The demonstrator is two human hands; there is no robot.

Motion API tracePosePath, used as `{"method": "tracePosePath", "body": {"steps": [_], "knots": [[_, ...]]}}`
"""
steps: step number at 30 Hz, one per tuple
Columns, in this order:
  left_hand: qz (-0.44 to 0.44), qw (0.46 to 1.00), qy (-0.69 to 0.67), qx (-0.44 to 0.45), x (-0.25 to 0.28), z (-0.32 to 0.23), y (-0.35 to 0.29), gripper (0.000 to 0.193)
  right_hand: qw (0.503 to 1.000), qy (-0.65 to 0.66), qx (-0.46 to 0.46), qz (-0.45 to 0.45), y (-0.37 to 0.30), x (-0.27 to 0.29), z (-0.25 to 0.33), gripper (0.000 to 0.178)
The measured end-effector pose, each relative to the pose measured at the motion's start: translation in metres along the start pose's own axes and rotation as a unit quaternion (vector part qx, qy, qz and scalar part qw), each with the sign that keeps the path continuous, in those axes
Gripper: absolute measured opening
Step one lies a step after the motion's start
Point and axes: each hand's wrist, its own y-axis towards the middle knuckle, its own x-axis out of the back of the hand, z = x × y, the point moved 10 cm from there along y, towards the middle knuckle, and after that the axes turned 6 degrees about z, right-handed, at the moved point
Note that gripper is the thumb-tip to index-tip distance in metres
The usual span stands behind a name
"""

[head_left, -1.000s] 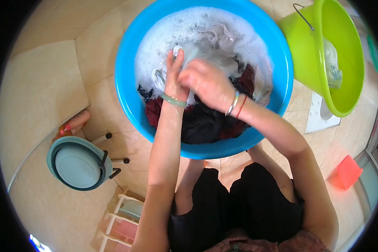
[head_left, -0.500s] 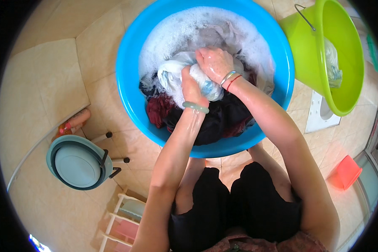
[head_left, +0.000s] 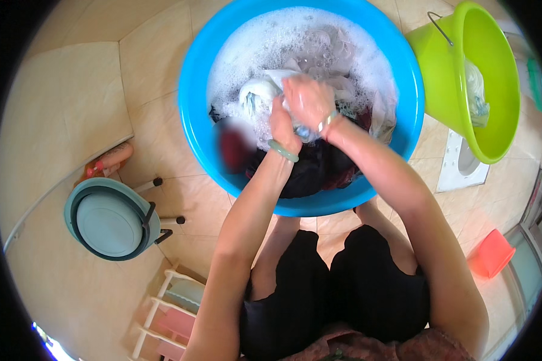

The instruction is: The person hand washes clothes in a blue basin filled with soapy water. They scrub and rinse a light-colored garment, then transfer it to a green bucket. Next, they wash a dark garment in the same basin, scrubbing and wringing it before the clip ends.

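The white cloth (head_left: 259, 96) (blue-patterned in places) is bunched inside the blue basin (head_left: 194, 120).

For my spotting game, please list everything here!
Tub: one, blue, top centre
Suds: uncountable, white, in tub
Pale cloth: one, white-blue, in tub
Other laundry: uncountable, black, red, greyish, in tub
Bucket: one, lime, right of tub
Bundle: one, whitish, in bucket
Floor fixture: one, white, below bucket
Container: one, coral, lower right
Green item: one, far right
Basin: one, grey-blue, left
Small things: uncountable, orange-pink, above basin
Rack: one, white, lower left
Bangle: one, green, left wrist
Shorts: one, black, bottom middle
Left hand: one, bare, on pale cloth
Right hand: one, bare, on pale cloth
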Motion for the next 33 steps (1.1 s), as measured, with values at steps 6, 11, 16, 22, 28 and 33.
{"method": "tracePosePath", "body": {"steps": [6,11,16,22,28,33], "knots": [[-0.078,0.992,0.093,0.019,0.005,-0.005,-0.005,0.036,0.998,-0.053,-0.011,0.013,0.006,-0.011,-0.01,0.027],[0.242,0.961,-0.058,0.119,0.002,0.011,0.014,0.025,0.994,0.073,0.074,0.037,-0.077,0.02,0.073,0.02],[-0.021,0.995,0.096,-0.012,0.01,0.0,0.012,0.042,0.999,-0.049,0.009,0.004,0.001,-0.014,0.001,0.029],[-0.027,0.996,0.074,0.039,0.002,-0.005,0.011,0.048,0.996,-0.084,-0.008,0.034,0.026,-0.026,-0.005,0.025],[0.196,0.969,-0.098,0.112,-0.021,0.0,0.01,0.031,0.994,0.028,0.099,0.036,-0.061,-0.001,0.071,0.023],[-0.011,0.998,0.044,0.046,-0.002,-0.002,0.021,0.043,0.996,-0.075,0.023,0.043,0.025,-0.033,0.002,0.029]]}}
